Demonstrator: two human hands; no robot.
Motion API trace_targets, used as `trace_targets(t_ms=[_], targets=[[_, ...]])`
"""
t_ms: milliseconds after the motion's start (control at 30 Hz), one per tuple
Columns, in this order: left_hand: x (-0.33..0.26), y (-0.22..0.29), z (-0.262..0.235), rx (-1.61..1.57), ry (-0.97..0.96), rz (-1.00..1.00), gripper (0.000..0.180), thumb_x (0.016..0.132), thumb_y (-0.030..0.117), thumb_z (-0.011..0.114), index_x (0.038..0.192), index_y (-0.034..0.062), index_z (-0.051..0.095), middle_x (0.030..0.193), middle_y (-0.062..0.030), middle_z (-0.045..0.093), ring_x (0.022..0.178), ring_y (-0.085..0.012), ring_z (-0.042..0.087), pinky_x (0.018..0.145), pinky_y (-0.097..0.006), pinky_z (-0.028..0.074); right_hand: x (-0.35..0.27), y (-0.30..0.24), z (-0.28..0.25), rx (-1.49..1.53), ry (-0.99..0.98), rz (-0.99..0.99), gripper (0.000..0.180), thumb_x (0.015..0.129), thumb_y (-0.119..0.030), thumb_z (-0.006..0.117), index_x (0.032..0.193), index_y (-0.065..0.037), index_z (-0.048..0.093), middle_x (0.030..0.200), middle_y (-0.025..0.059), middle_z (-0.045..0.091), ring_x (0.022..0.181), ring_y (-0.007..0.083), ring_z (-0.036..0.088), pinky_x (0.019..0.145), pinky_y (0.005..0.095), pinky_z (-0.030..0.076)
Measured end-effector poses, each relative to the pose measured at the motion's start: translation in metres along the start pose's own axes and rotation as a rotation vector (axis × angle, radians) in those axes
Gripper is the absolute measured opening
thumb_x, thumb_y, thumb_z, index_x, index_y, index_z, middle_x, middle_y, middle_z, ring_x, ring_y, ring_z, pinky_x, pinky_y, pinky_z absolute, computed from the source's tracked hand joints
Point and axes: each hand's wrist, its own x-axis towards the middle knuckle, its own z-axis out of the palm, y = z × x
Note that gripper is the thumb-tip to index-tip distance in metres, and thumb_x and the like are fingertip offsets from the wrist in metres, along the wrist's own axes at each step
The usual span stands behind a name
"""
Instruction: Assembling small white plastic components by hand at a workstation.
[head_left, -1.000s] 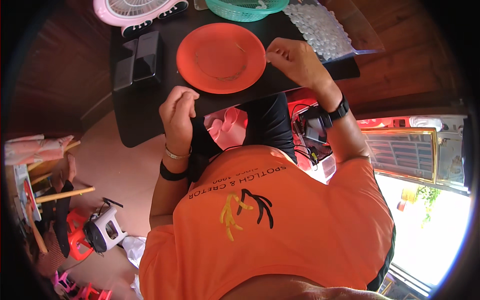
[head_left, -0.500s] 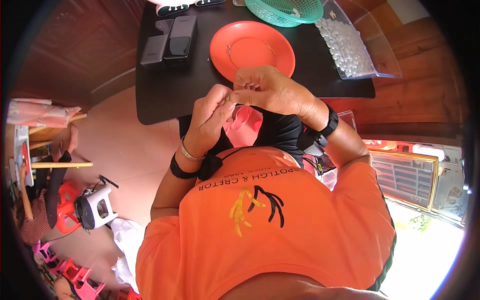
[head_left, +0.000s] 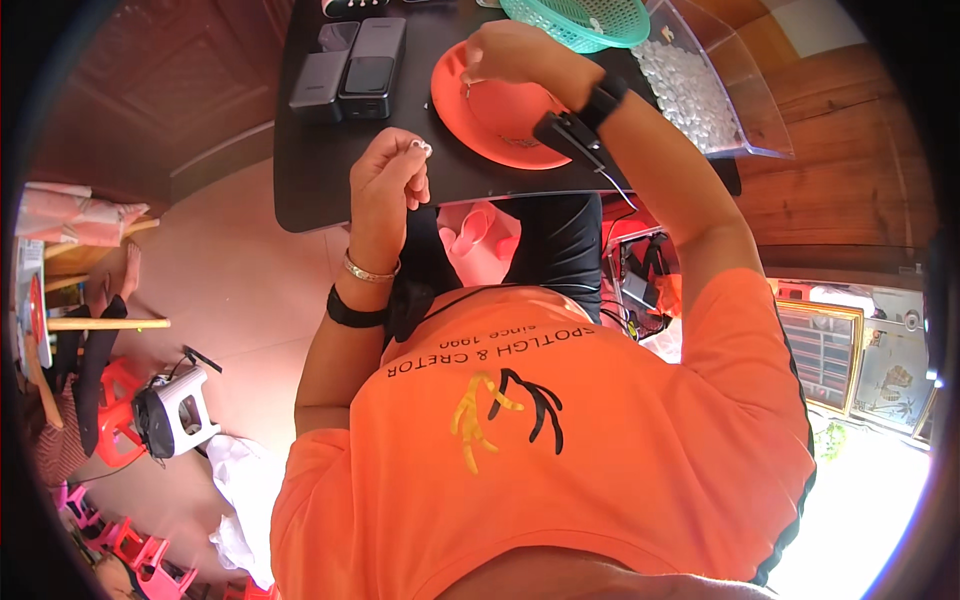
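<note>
Left hand raised above the near edge of the black counter, fingers curled together, thumb and forefinger pinching a small white bead at the tips. Metal bangle and black band on that wrist.

Right hand over the far rim of the orange plate, fingers bent and pressed close, tips pointing down at the plate; something small and pale seemingly held between them, too tiny to tell. Black watch on that wrist, with a black clip-like device just below it and a thin cable trailing from it along the forearm.

Beyond the plate, a teal mesh basket at the far edge of the counter. To the right, touching the counter's end, a clear plastic tray filled with more white beads. To the left of the plate, two dark grey rectangular power banks lying side by side.

Below the counter, pink slippers on the floor between black-clad knees. Orange shirt filling the lower part of the view.
</note>
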Motion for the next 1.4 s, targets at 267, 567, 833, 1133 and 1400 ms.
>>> trace_targets(t_ms=[267,567,833,1133,1400], targets=[[-0.001,-0.002,-0.002,-0.004,-0.017,0.011,0.009,0.088,0.007,0.049,0.082,0.0027,0.055,0.060,0.0008,0.046,0.050,-0.0069,0.041,0.046,-0.021,0.034,0.019,0.000,0.016,-0.025,-0.038,0.030,0.024,0.071,-0.029,0.069,0.078,-0.007,0.070,0.075,0.0138,0.065,0.074,0.0325,0.063,0.067,0.0408,0.048],[-0.001,-0.002,0.002,-0.010,-0.014,0.040,0.010,0.089,0.008,0.049,0.083,0.0025,0.055,0.060,0.0009,0.046,0.049,-0.0070,0.041,0.046,-0.021,0.033,0.018,0.039,0.028,0.096,0.291,-0.139,0.018,0.078,-0.014,0.063,0.084,0.003,0.064,0.074,0.0114,0.065,0.069,0.0208,0.063,0.063,0.0349,0.050],[-0.005,0.015,0.024,0.091,-0.022,0.011,0.013,0.090,0.014,0.051,0.081,0.0031,0.052,0.058,0.0012,0.043,0.049,-0.0060,0.037,0.046,-0.021,0.031,-0.082,0.014,0.001,1.119,0.169,-0.080,0.017,0.085,-0.016,0.062,0.092,-0.001,0.065,0.081,0.0055,0.065,0.075,0.0151,0.062,0.067,0.0284,0.050],[-0.018,0.030,0.058,0.172,-0.113,0.153,0.013,0.090,0.011,0.047,0.079,0.0039,0.051,0.057,0.0011,0.043,0.048,-0.0058,0.038,0.045,-0.020,0.027,-0.133,-0.024,-0.002,1.490,0.148,-0.136,0.021,0.087,-0.024,0.067,0.086,-0.003,0.062,0.072,-0.0014,0.058,0.065,0.0049,0.054,0.057,0.0178,0.044],[-0.022,0.028,0.065,0.164,-0.099,0.192,0.015,0.089,0.012,0.047,0.079,0.0028,0.052,0.056,0.0013,0.043,0.048,-0.0053,0.037,0.044,-0.019,0.026,-0.139,-0.048,0.010,1.520,0.231,-0.197,0.022,0.090,-0.026,0.062,0.083,-0.005,0.059,0.073,-0.0017,0.057,0.066,0.0060,0.052,0.061,0.0209,0.044]])
